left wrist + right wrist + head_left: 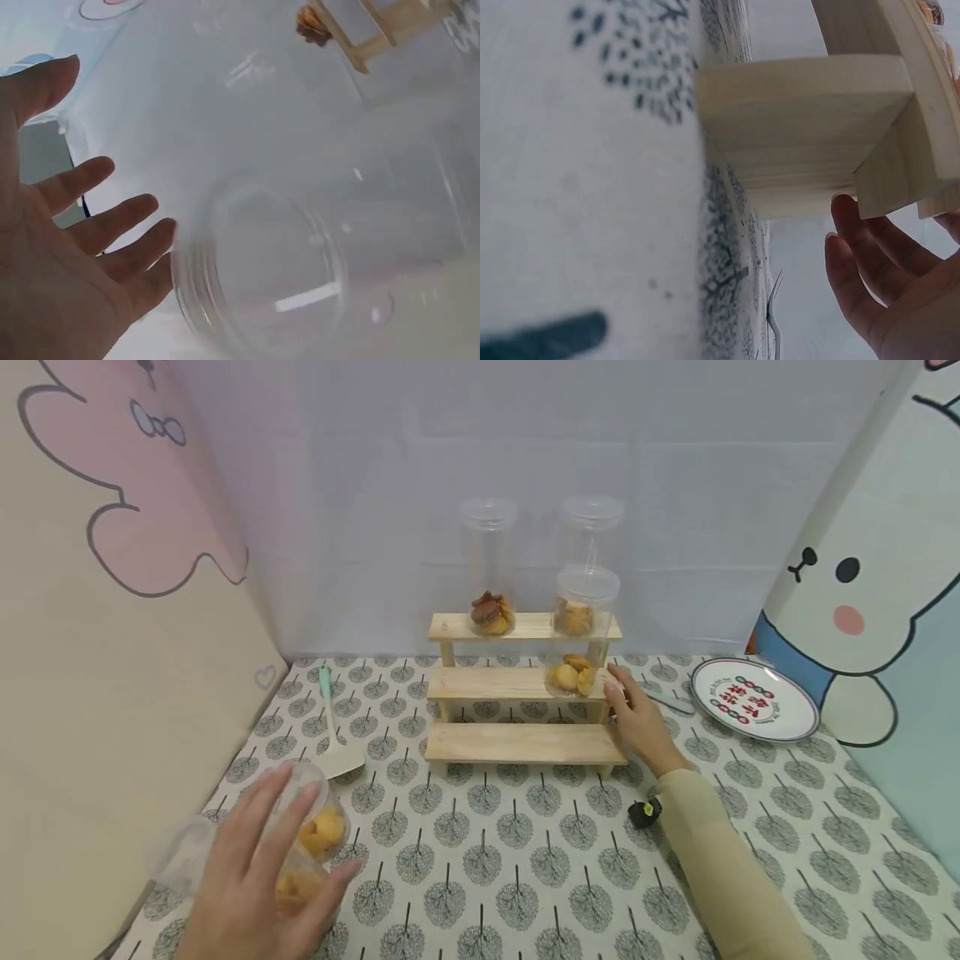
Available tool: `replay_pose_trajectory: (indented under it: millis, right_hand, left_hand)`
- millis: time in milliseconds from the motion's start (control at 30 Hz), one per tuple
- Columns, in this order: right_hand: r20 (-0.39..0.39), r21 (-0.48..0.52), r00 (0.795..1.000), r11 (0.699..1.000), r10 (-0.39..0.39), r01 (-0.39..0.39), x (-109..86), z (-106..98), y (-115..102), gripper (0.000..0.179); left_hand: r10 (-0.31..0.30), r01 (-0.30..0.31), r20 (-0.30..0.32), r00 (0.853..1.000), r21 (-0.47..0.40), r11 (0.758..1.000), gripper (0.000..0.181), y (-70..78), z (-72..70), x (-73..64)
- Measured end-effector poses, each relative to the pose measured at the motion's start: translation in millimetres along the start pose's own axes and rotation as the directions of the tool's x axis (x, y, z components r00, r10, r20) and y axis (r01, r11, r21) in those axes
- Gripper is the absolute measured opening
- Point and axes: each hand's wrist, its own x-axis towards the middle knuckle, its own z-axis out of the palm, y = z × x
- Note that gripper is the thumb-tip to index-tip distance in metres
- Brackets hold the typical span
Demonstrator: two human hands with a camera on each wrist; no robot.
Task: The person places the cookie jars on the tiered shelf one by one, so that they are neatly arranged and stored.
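Note:
My right hand (pixel 641 722) grips the right end of the middle board of a three-step wooden shelf (pixel 517 743); in the right wrist view its fingers (pixel 862 259) bend round the wood's edge. Just left of it, a clear lidded jar of cookies (pixel 577 643) stands on that board. The top board carries a jar of brown and yellow cookies (pixel 490 577) and another cookie jar (pixel 592 527), partly hidden. My left hand (pixel 258 877) is spread above two clear cookie jars (pixel 322 827), hiding part of them. A clear jar (pixel 262 270) lies close to its fingertips in the left wrist view.
A white spatula with a green handle (pixel 333 735) lies left of the shelf. To the right are a fork (pixel 774 315) and a white plate with red print (pixel 753 702). A small black object (pixel 645 812) is beside my right wrist. Cloth walls (pixel 360 527) enclose the patterned tabletop.

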Motion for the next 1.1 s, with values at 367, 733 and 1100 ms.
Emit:
replay_pose_trajectory:
  millis: [367, 733, 1100]
  right_hand:
    - [0.011, 0.005, 1.000, 1.000, -0.004, 0.004, -2.6, 0.8, 1.3, 0.062]
    - [0.010, 0.008, 1.000, 1.000, 0.001, -0.001, -0.7, 0.4, 2.3, 0.062]
    - [0.004, 0.004, 1.000, 1.000, 0.006, -0.007, -1.7, 1.1, 1.8, 0.063]
  left_hand:
    - [-0.814, 0.797, 0.130, 0.566, 0.166, 0.581, 0.121, -29.9, -32.0, -56.8]
    - [-0.911, 0.905, 0.170, 0.376, 0.146, 0.400, 0.132, -38.6, -17.0, -81.9]
    - [-0.916, 0.909, 0.092, 0.390, 0.120, 0.399, 0.101, -31.8, -10.6, -87.0]
